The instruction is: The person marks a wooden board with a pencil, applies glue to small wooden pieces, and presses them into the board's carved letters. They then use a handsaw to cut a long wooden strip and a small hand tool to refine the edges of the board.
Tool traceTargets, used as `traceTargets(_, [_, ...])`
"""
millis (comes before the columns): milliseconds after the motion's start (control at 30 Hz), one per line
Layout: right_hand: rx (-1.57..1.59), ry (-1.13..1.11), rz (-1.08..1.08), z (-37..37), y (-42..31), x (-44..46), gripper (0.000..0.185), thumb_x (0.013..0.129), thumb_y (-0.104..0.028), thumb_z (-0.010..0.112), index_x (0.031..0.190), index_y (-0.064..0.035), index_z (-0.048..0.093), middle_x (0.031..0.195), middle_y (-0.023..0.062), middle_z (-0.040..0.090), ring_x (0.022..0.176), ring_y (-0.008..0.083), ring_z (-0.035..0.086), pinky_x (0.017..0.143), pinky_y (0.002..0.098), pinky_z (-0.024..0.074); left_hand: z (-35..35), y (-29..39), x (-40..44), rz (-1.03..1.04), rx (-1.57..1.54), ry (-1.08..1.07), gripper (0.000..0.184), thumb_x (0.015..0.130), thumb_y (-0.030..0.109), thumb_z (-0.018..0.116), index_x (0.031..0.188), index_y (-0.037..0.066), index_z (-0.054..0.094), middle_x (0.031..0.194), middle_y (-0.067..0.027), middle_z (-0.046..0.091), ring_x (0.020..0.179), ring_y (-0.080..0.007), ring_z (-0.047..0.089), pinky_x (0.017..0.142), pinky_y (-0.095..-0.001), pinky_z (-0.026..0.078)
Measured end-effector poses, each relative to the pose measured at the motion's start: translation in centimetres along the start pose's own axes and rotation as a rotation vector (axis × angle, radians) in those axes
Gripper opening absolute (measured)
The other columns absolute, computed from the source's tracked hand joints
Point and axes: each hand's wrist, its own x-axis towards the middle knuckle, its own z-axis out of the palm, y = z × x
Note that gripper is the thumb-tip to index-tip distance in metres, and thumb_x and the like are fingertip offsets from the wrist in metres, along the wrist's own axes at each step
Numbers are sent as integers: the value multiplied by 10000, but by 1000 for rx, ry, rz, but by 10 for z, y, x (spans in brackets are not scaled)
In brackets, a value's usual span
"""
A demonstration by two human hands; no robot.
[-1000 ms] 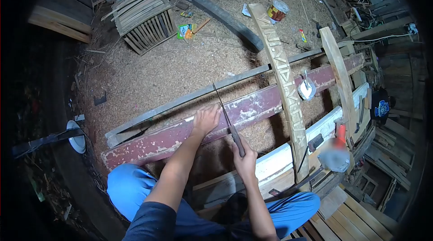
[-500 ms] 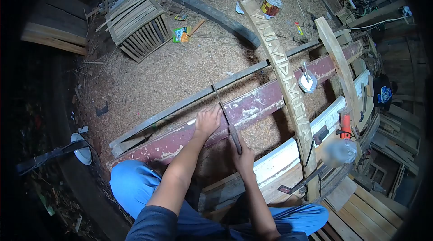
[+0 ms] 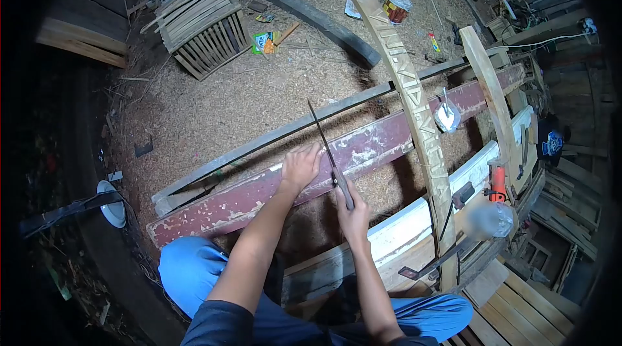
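My right hand is wrapped round the handle of a hand saw. The blade is seen nearly edge-on and points away from me, across a worn maroon plank. Just left of the blade, my left hand presses down on the plank, its fingers bent and close together. A small pale edge shows beside that hand. Whatever lies under the fingers is hidden. The saw's tip reaches out over a narrow grey beam that runs beyond the plank.
A carved curved board and a plain curved board cross the planks at right. A bag of white material, an orange power tool and a tin are nearby. A slatted wooden crate stands on shavings.
The right hand and saw have shifted slightly up and to the right, and the handle is turned a little. The left hand stays on the plank. The whole view has moved slightly.
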Motion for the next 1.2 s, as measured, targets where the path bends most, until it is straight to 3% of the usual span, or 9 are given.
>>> traceTargets(133, [-51, 13, -60, -1, -8, -6, 400, 992, -163, 704, 1348, 16, 658, 1067, 314, 722, 1016, 402, 738, 811, 438, 595, 2, -5, 1, -13, 33, -22, 154, 1005, 222, 574, 1042, 74, 585, 990, -144, 740, 935, -320, 719, 877, -446, 554])
traceTargets(400, [-145, 5, -46, -14, 26, -24, 385, 978, -141, 712, 1341, -19, 669, 963, 299, 725, 880, 417, 750, 708, 411, 597, 9, -1, -1, -62, 1, 34, 229, 1044, 297, 546, 1010, 71, 563, 904, -157, 710, 863, -387, 696, 785, -513, 536])
traceTargets(467, [68, 149, -247, -15, 40, -31, 371, 983, -225, 711, 1330, -94, 693, 808, 294, 695, 737, 459, 713, 613, 498, 555, 8, -3, 1, -31, 24, 38, 242, 1049, 305, 539, 999, 69, 558, 887, -160, 705, 843, -391, 690, 771, -524, 530])
traceTargets(533, [98, 169, -269, -19, 20, -28, 363, 979, -201, 711, 1316, -64, 701, 845, 296, 704, 778, 454, 725, 648, 482, 571, 4, 0, 1, -26, 28, 37, 255, 1051, 314, 536, 991, 67, 555, 888, -161, 703, 837, -393, 686, 761, -525, 527])
traceTargets(600, [-121, -18, 5, -22, 1, -18, 371, 980, -184, 707, 1322, -40, 692, 964, 287, 726, 872, 441, 735, 711, 464, 592, -3, 6, 5, -162, 57, -86, 225, 1050, 297, 524, 1033, 74, 549, 963, -168, 719, 911, -380, 701, 825, -510, 539])
traceTargets(800, [47, 131, -247, -32, 25, -37, 372, 994, -242, 697, 1339, -103, 684, 789, 308, 671, 785, 488, 697, 636, 509, 548, 0, 3, 3, -45, 59, -25, 214, 1040, 280, 537, 1013, 69, 560, 938, -163, 715, 902, -355, 704, 823, -498, 541])
traceTargets(1000, [-58, 37, -126, -7, 10, -6, 427, 1001, -256, 684, 1403, -117, 640, 815, 309, 679, 799, 488, 696, 638, 515, 550, 6, -1, 1, 22, 43, 62, 237, 1030, 284, 569, 1025, 48, 595, 919, -173, 720, 843, -371, 699, 803, -482, 542])
traceTargets(1033, [18, -14, -64, -16, 5, -15, 395, 990, -183, 709, 1351, -30, 664, 992, 311, 712, 944, 467, 711, 756, 445, 580, 6, -1, 1, 14, 57, 44, 230, 1028, 277, 572, 1019, 49, 594, 923, -169, 724, 855, -364, 703, 810, -477, 544])
traceTargets(1200, [-12, 69, -152, 7, 13, 2, 406, 996, -221, 697, 1374, -76, 658, 872, 310, 688, 846, 479, 704, 680, 486, 563, 5, 1, 2, -21, 59, -38, 177, 1029, 257, 542, 1042, 84, 577, 986, -133, 737, 949, -303, 714, 890, -439, 544])
